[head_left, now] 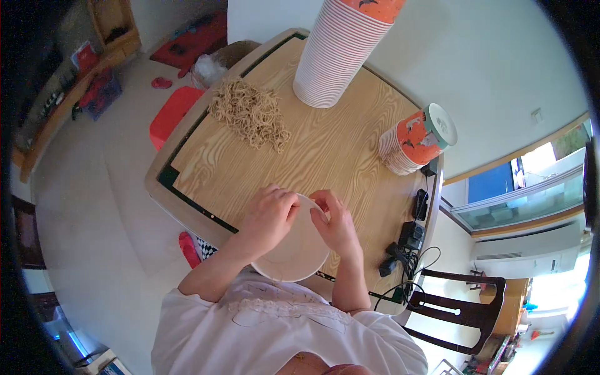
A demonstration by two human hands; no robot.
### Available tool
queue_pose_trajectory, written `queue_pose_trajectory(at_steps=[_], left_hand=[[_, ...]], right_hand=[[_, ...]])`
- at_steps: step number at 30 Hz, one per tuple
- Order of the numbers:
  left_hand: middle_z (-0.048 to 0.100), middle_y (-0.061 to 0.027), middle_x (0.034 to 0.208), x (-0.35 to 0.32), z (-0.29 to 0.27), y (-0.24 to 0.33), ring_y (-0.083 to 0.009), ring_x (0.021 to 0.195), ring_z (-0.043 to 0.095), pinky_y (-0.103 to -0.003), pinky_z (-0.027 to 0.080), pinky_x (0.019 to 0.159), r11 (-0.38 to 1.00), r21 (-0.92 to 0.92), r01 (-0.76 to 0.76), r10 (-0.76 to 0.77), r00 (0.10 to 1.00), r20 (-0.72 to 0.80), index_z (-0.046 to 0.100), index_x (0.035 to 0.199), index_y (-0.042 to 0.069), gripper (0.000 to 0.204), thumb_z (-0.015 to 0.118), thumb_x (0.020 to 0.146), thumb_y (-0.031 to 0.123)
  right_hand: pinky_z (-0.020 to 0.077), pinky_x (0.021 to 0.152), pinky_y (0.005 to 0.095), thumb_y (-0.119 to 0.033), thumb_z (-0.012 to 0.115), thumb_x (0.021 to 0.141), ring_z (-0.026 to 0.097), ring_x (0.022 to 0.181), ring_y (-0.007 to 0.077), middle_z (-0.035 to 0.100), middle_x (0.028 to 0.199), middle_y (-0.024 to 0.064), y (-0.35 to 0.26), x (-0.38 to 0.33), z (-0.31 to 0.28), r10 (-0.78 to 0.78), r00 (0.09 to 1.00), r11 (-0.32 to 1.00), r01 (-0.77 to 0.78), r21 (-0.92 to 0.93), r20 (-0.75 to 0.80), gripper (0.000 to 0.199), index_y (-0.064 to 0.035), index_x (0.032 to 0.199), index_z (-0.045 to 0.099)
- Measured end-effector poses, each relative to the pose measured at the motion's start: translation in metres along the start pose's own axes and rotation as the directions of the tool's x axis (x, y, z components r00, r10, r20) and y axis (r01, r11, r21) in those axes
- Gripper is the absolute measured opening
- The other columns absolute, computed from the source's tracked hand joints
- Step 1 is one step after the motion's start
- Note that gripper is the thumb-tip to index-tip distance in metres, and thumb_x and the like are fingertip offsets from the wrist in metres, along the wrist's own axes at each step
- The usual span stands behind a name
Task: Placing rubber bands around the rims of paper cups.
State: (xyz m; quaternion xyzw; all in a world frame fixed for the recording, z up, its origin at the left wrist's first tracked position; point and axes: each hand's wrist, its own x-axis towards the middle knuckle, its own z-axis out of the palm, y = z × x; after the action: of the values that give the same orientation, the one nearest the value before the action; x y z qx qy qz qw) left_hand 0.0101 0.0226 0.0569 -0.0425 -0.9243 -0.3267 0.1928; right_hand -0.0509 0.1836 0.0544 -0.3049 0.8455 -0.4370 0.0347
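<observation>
A white paper bucket [294,247] stands tilted at the near table edge, its open mouth facing me. My left hand [270,215] grips the far left part of its rim with bent fingers. On the far right of the rim, my right hand [336,220] pinches the edge between thumb and fingers. Any small thing between the fingertips is too small to make out. A thin tan strand crosses the bucket's near rim. Beyond the hands lies a tangled heap of tan string loops [250,115].
A tall stack of paper buckets [340,53] rises at the table's far side. A shorter orange-patterned stack [412,140] stands at the right. Black adapters and cables [409,240] lie along the right edge, near a dark wooden chair [459,309]. A red stool [172,115] is left of the table.
</observation>
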Motion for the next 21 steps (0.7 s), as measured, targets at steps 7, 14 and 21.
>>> queue_pose_trajectory(at_steps=[7, 14, 21], left_hand=[[0.057, -0.0046, 0.072, -0.002, 0.007, -0.006, -0.0212, 0.077, 0.054, -0.034, 0.043, 0.071, 0.995, 0.087, -0.043, 0.044, 0.999, -0.008, 0.053, 0.072, 0.008, 0.011, 0.063, 0.072, 0.012], [0.055, -0.0054, 0.069, 0.006, 0.007, 0.001, -0.0208, 0.075, 0.053, -0.034, 0.042, 0.069, 0.971, 0.22, -0.09, 0.088, 0.996, 0.015, 0.051, 0.071, 0.007, 0.012, 0.062, 0.072, 0.012], [0.054, -0.0088, 0.07, 0.009, 0.007, 0.003, -0.0258, 0.074, 0.053, -0.038, 0.043, 0.066, 0.982, 0.165, -0.094, 0.098, 0.995, -0.014, 0.049, 0.071, 0.006, 0.015, 0.064, 0.067, 0.007]], right_hand=[[0.0449, 0.068, 0.0313, 0.002, 0.054, 0.074, 0.055, 0.074, 0.0231, 0.056, 0.083, 0.0119, 0.0, -0.003, 0.008, 0.058, 0.998, 0.996, -0.057, 0.064, -0.017, 0.022, -0.0008, 0.096, 0.052], [0.0453, 0.069, 0.0315, 0.001, 0.053, 0.075, 0.056, 0.078, 0.0253, 0.055, 0.085, 0.0128, 0.002, -0.003, 0.003, 0.046, 0.999, 0.996, -0.046, 0.071, -0.004, 0.022, -0.0007, 0.097, 0.052], [0.0454, 0.069, 0.0318, 0.001, 0.053, 0.075, 0.057, 0.079, 0.0272, 0.055, 0.085, 0.0139, 0.0, -0.005, 0.004, 0.036, 0.999, 0.997, -0.034, 0.073, -0.027, 0.023, -0.0008, 0.097, 0.051]])
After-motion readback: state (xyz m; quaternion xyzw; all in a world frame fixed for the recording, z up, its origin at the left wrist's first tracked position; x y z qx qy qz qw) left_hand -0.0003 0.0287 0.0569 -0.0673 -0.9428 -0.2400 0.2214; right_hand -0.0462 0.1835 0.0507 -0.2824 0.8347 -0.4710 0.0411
